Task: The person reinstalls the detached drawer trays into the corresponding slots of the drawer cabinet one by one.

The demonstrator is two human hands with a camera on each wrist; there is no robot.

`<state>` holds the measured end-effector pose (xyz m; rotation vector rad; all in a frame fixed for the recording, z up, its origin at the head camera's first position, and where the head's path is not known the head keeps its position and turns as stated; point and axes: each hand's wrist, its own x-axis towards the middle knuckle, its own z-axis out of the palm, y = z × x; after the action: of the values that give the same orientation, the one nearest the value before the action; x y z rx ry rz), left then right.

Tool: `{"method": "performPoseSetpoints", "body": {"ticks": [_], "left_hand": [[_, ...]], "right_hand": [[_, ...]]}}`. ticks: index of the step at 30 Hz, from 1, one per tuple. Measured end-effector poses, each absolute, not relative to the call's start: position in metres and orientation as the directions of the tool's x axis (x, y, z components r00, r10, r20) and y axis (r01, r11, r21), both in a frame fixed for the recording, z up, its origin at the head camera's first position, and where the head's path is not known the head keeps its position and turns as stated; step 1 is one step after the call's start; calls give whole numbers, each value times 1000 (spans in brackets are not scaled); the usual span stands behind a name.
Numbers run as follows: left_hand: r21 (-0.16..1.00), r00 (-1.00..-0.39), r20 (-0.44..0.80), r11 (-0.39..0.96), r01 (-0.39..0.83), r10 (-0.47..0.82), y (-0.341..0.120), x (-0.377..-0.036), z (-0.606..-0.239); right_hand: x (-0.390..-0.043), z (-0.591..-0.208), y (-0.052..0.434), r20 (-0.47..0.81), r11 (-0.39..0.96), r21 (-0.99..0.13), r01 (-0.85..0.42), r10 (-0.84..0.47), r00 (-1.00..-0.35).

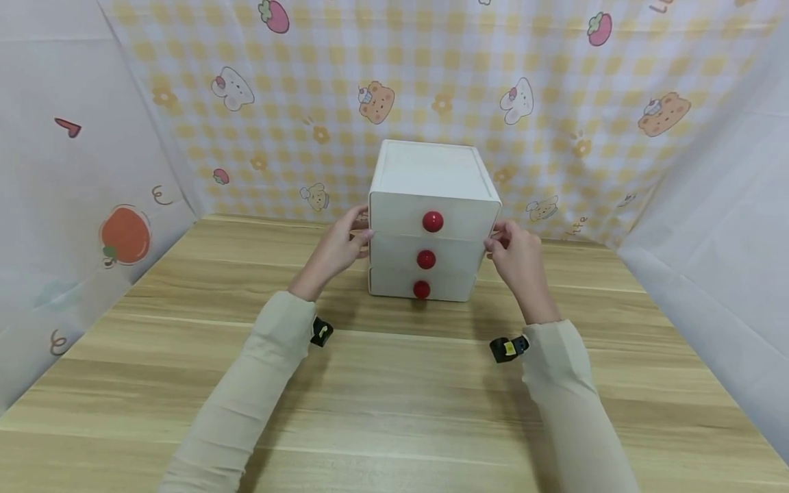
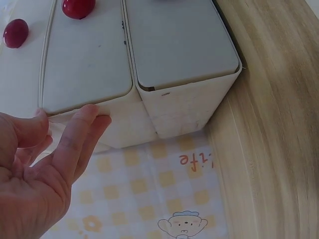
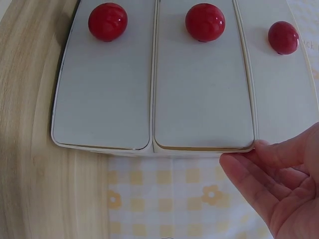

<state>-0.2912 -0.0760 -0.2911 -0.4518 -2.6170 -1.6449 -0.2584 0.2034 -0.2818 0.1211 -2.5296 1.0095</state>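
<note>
From my remote seat I see a small white cabinet standing at the middle of the table, near its far edge, in front of a yellow checked backdrop printed with bears and rabbits. The cabinet is a smooth, matte box with rounded corners and three stacked drawers, each carrying a glossy red ball knob; the top drawer front stands slightly forward of the two below. The table is pale wood-grain laminate, and plain white sheets hang at either side. The left hand reaches in from a beige sleeve and lays nearly straight fingers against the cabinet's left edge at the middle drawer, thumb at the corner. The right hand mirrors it on the right edge, its fingers gently bent, tips touching the corner. Both hands press lightly, neither closing round anything.
</note>
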Motion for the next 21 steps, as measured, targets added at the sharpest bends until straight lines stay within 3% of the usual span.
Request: {"method": "performPoseSetpoints", "body": {"ticks": [15, 21], "left_hand": [[906, -963, 141, 362, 219, 230, -79, -299, -292], [877, -969, 144, 428, 218, 198, -84, -293, -289]], "right_hand": [[-264, -282, 201, 388, 723, -654, -224, 67, -919], [-264, -286, 205, 402, 773, -579, -260, -7, -916]]}}
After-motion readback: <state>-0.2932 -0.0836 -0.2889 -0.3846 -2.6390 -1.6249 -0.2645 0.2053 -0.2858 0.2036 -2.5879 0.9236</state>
